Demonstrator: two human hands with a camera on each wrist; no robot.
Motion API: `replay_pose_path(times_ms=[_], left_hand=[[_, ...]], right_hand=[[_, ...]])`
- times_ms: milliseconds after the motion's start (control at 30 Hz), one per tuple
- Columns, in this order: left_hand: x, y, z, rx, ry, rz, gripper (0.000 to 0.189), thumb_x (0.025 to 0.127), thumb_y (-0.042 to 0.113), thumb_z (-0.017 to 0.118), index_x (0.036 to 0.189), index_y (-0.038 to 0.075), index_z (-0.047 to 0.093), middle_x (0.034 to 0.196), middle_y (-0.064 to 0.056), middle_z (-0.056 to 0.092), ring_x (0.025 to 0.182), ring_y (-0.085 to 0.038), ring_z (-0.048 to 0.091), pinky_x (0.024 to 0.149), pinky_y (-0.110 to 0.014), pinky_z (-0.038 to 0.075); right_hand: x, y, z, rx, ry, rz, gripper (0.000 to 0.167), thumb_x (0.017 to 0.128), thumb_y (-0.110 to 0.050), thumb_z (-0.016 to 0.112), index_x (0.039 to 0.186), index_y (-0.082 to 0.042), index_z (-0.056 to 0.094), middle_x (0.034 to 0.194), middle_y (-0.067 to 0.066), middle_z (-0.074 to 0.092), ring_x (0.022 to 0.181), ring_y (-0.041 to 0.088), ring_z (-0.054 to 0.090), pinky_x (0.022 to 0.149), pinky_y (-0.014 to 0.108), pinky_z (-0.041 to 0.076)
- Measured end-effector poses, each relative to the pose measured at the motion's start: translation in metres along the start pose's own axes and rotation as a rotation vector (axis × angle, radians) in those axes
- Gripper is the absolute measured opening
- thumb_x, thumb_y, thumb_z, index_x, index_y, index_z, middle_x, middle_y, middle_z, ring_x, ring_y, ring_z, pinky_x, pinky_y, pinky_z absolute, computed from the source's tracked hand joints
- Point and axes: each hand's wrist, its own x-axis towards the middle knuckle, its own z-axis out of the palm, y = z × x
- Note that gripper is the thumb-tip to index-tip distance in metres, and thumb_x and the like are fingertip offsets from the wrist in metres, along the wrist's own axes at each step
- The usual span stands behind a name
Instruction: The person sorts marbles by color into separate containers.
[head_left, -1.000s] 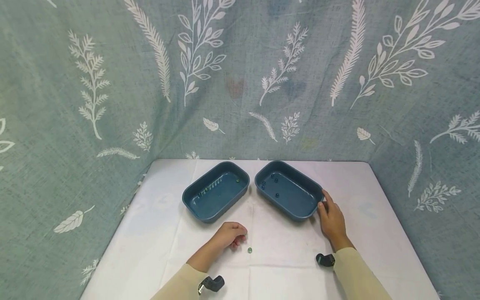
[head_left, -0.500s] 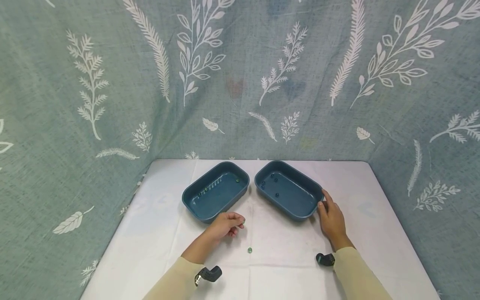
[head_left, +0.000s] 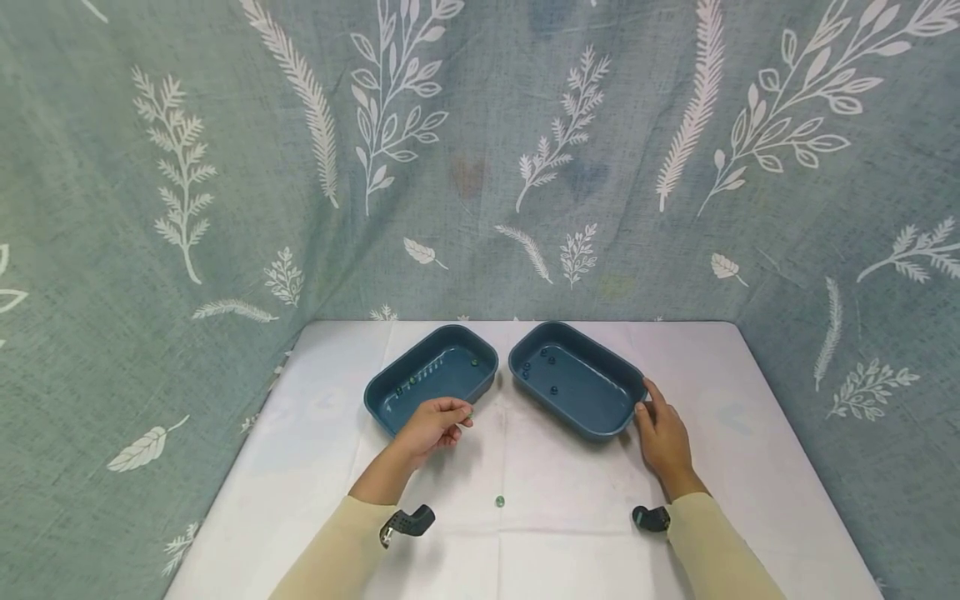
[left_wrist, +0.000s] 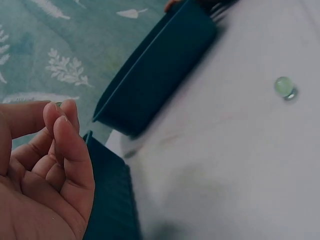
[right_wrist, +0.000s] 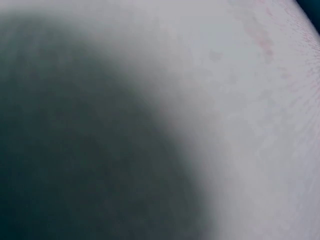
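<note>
My left hand (head_left: 433, 427) pinches a small green marble (left_wrist: 59, 104) between thumb and fingertips; most of it is hidden by the fingers. In the head view this hand overlaps the near side of the left blue tray (head_left: 380, 412), which has a few green marbles (head_left: 413, 380) in it. On the right, my right hand (head_left: 666, 439) touches the near right corner of the other blue tray (head_left: 600, 432) with thumb and fingers extended. Several dark blue marbles (head_left: 553, 390) lie in that tray. The right wrist view is mostly a dark blur.
A loose green marble (left_wrist: 283, 86) rests on the white tablecloth (head_left: 570, 533) between the forearms. Leaf-patterned fabric (head_left: 480, 167) hangs behind the table and along both sides. Each wrist wears a black camera, such as the right wrist camera (head_left: 650, 519).
My left hand has moved away from the table's front with its marble, up and left to the left tray's near side. The right hand and both trays have stayed put.
</note>
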Motion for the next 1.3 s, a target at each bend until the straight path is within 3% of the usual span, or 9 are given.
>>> replay_pose_path(times_ms=[167,300,433,633,867,1100,1300], left_hand=[[0.009,0.008,-0.005,-0.006,0.007,-0.006,0.025,0.094,0.017,0.066,0.108,-0.003,0.065,0.09,-0.013,0.067,0.059,-0.011,0.052,0.053,-0.021,0.047],[0.018,0.014,-0.012,-0.013,0.013,-0.004,0.035,0.095,0.018,0.065,0.116,-0.009,0.06,0.089,-0.01,0.067,0.06,-0.01,0.052,0.053,-0.021,0.048],[0.023,0.023,-0.021,-0.022,0.024,0.0,0.03,0.096,0.018,0.064,0.114,-0.006,0.062,0.087,-0.007,0.067,0.06,-0.01,0.053,0.055,-0.021,0.05],[0.039,0.022,-0.035,-0.032,0.06,-0.011,0.026,0.096,0.019,0.063,0.111,-0.002,0.064,0.088,-0.006,0.065,0.06,-0.01,0.054,0.055,-0.021,0.05],[0.05,0.029,-0.035,0.009,0.05,-0.025,0.031,0.097,0.019,0.062,0.116,-0.004,0.061,0.093,-0.008,0.065,0.061,-0.01,0.053,0.056,-0.021,0.049],[0.071,0.029,-0.042,0.051,0.098,-0.075,0.032,0.096,0.019,0.063,0.12,-0.003,0.061,0.105,-0.016,0.066,0.064,-0.01,0.055,0.058,-0.021,0.05],[0.088,0.023,-0.046,0.075,0.123,-0.123,0.036,0.096,0.017,0.062,0.125,-0.006,0.057,0.095,-0.009,0.068,0.063,-0.009,0.056,0.057,-0.02,0.05]], right_hand=[[-0.001,-0.001,-0.001,-0.003,-0.025,0.029,0.052,0.105,-0.038,0.037,0.153,-0.023,0.03,0.12,0.022,0.061,0.11,0.042,0.054,0.096,0.06,0.039],[-0.001,-0.003,-0.001,0.003,-0.038,0.046,0.052,0.105,-0.038,0.037,0.154,-0.023,0.029,0.12,0.021,0.06,0.113,0.042,0.053,0.098,0.06,0.038],[0.0,-0.005,-0.001,0.009,-0.034,0.044,0.052,0.105,-0.038,0.037,0.154,-0.023,0.029,0.12,0.021,0.06,0.113,0.041,0.053,0.099,0.06,0.037],[-0.002,-0.003,-0.001,0.016,-0.033,0.031,0.051,0.105,-0.038,0.037,0.154,-0.025,0.03,0.118,0.021,0.061,0.112,0.041,0.053,0.097,0.06,0.038],[-0.002,-0.003,-0.001,0.014,-0.036,0.033,0.051,0.105,-0.039,0.037,0.154,-0.025,0.029,0.119,0.021,0.06,0.111,0.041,0.053,0.097,0.06,0.038],[-0.002,-0.005,-0.002,0.007,-0.034,0.04,0.051,0.105,-0.038,0.038,0.154,-0.023,0.03,0.12,0.022,0.06,0.112,0.042,0.053,0.098,0.06,0.038],[-0.002,-0.005,-0.001,0.009,-0.02,0.032,0.051,0.105,-0.037,0.037,0.153,-0.023,0.031,0.118,0.022,0.06,0.11,0.042,0.054,0.096,0.06,0.039]])
